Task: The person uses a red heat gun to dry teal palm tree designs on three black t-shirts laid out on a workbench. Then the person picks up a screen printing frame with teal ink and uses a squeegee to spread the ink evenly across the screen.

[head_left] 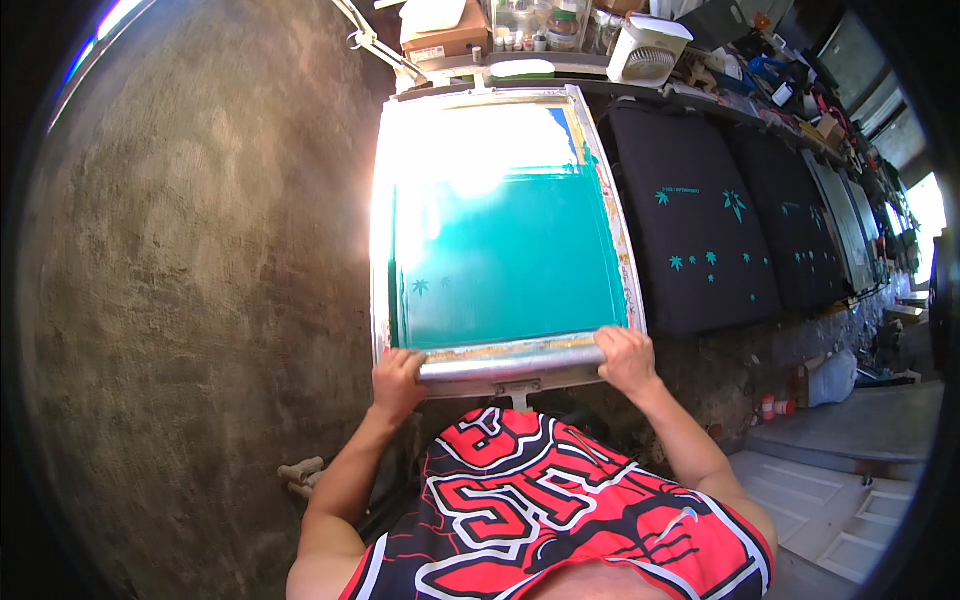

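A metal-edged printing screen lies in front of me, its mesh covered with teal ink. Faint leaf shapes show in the ink at the lower left, and bright glare washes out the far part. My left hand is closed round the near left corner of the frame. At the near right corner, my right hand grips the same front bar. Below that bar a metal bracket shows. Whatever lies beneath the screen is hidden.
To the right, black fabric pieces with teal leaf prints lie on boards in a row. A rough brown wall stands at left. Behind the screen are a cardboard box, a white fan and a lamp arm.
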The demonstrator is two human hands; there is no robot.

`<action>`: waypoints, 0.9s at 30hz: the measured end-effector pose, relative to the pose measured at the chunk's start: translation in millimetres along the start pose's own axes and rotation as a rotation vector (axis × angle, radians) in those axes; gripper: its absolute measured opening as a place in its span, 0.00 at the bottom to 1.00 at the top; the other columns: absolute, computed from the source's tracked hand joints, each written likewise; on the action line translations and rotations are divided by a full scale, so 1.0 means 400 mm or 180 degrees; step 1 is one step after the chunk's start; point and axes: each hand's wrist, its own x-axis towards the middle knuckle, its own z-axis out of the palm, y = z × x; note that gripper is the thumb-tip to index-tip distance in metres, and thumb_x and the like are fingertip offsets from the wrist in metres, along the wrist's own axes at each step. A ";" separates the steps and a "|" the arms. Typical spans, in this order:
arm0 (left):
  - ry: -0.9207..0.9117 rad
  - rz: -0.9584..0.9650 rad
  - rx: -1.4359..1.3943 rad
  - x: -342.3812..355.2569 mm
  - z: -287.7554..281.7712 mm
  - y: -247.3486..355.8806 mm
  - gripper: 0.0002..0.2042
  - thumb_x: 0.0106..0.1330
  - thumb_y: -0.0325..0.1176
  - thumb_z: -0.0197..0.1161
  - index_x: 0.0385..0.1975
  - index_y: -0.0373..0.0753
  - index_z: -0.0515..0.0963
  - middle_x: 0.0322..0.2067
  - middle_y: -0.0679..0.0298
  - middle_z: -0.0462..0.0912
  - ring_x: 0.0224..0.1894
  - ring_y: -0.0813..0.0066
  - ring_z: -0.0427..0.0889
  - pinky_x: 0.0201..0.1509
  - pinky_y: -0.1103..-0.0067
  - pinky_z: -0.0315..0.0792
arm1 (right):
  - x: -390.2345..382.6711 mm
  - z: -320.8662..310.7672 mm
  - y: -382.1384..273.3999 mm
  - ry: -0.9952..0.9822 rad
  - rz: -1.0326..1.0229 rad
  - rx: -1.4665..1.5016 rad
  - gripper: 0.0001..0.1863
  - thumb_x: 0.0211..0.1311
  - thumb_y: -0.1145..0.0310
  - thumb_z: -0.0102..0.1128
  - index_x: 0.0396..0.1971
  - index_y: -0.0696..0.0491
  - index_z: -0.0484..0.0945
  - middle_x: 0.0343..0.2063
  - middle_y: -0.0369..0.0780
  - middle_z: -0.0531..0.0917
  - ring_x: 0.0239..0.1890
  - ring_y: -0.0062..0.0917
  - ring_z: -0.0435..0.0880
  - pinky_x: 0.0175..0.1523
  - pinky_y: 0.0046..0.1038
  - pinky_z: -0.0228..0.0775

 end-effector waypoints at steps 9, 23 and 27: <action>0.0252 0.0089 -0.0126 -0.042 0.000 0.022 0.15 0.38 0.23 0.65 0.30 0.38 0.83 0.28 0.61 0.82 0.31 0.60 0.81 0.35 0.68 0.76 | -0.017 -0.011 -0.020 0.0088 -0.0104 0.0079 0.10 0.34 0.77 0.62 0.24 0.55 0.78 0.29 0.41 0.85 0.33 0.34 0.86 0.37 0.36 0.76; 0.0668 -0.0231 0.0496 0.485 0.205 -0.316 0.12 0.48 0.23 0.63 0.32 0.46 0.82 0.26 0.61 0.82 0.31 0.59 0.84 0.33 0.66 0.76 | 0.527 0.176 0.274 0.0880 -0.0251 -0.0313 0.09 0.36 0.77 0.60 0.23 0.51 0.77 0.24 0.38 0.81 0.29 0.34 0.84 0.34 0.36 0.74; 0.0458 -0.0026 0.0677 0.668 0.209 -0.400 0.09 0.54 0.24 0.60 0.33 0.42 0.82 0.31 0.56 0.85 0.34 0.54 0.85 0.39 0.64 0.79 | 0.692 0.188 0.357 0.0672 -0.0154 -0.0254 0.05 0.40 0.77 0.59 0.21 0.51 0.79 0.24 0.41 0.82 0.32 0.37 0.85 0.35 0.39 0.75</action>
